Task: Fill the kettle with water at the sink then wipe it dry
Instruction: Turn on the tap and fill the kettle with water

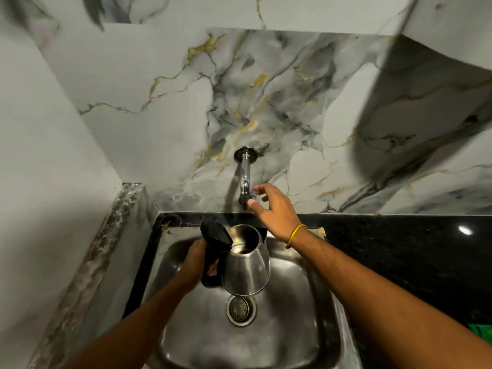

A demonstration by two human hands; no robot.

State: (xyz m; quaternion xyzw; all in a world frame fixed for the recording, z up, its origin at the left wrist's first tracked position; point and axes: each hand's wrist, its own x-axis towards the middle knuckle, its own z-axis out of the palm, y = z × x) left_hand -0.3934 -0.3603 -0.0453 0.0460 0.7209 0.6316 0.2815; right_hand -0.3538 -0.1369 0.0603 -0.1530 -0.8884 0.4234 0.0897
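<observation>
A steel kettle [246,265] with a black handle hangs over the steel sink [292,302], its black lid [215,234] flipped open and its mouth below the tap. My left hand [195,262] is wrapped around the kettle's handle. A chrome tap [245,179] sticks out of the marble wall. My right hand [271,206], with a yellow band at the wrist, is at the tap's end, thumb and fingers spread around its knob. I see no water running.
The sink's drain [241,308] lies directly under the kettle. A black granite counter [399,249] runs to the right, with a green object [482,332] at its right edge. A marble wall and ledge [127,209] close in the left side.
</observation>
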